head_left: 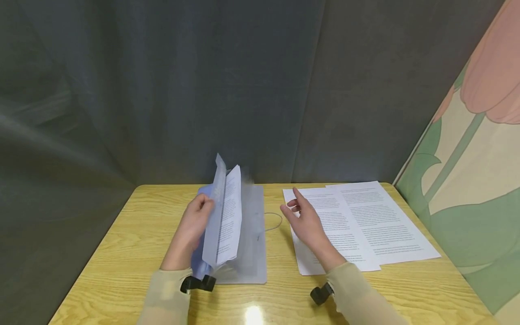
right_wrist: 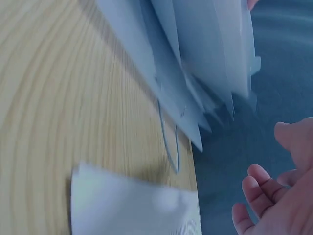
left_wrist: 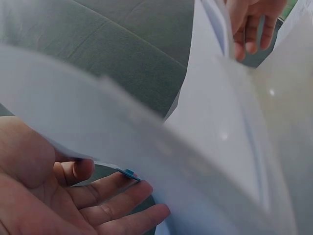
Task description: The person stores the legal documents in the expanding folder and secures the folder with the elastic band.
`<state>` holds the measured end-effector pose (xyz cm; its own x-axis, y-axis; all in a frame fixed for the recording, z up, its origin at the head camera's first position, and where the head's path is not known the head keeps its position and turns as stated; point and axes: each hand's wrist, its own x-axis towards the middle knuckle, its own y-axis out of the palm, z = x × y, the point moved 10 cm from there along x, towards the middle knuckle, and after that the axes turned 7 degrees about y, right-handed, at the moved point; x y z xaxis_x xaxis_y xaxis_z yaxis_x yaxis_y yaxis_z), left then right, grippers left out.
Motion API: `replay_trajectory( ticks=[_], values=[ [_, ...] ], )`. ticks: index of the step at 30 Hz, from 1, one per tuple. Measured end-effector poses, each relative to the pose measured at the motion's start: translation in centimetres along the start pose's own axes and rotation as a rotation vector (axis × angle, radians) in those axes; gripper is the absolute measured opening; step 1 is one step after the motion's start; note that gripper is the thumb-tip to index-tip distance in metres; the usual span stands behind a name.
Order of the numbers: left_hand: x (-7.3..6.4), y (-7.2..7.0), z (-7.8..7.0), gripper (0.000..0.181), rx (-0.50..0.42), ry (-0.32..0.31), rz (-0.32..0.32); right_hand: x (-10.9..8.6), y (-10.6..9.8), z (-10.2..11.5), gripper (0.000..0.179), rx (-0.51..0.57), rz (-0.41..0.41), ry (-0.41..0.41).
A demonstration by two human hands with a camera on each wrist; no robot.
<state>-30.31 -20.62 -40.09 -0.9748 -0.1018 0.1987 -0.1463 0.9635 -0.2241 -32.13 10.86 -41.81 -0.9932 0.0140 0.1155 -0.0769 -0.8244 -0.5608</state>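
A translucent plastic document folder (head_left: pixel 257 243) lies partly opened on the table, its front cover lifted to a steep tilt. My left hand (head_left: pixel 194 219) grips that raised cover by its left side; in the left wrist view, the thumb is mostly hidden and the fingers lie under the sheet. Printed pages (head_left: pixel 230 212) stand tilted inside, against the cover. A thin elastic cord (head_left: pixel 276 221) loops out from the folder's right edge. To the right, my right hand (head_left: pixel 307 223) hovers over the left edge of some loose printed sheets (head_left: pixel 331 221), fingers loosely bent and holding nothing.
A second printed stack (head_left: pixel 382 225) overlaps the first on its right. The wooden table (head_left: pixel 122 253) ends at a dark curtain (head_left: pixel 227 90) behind. On the right is a panel with a tulip pattern (head_left: pixel 479 180). Each wrist wears a small black camera (head_left: pixel 199 283).
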Motion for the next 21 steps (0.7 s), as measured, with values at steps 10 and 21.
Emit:
replay_trajectory(
  ticks=[10, 21],
  values=[
    [0.1, -0.1, 0.1, 0.021, -0.002, -0.008, -0.005, -0.4, -3.9, -3.4, 0.081, -0.110, -0.020, 0.071],
    [0.1, 0.0, 0.2, 0.020, -0.009, -0.019, 0.001, -0.8, -7.1, -6.2, 0.088, -0.243, -0.034, 0.121]
  ],
)
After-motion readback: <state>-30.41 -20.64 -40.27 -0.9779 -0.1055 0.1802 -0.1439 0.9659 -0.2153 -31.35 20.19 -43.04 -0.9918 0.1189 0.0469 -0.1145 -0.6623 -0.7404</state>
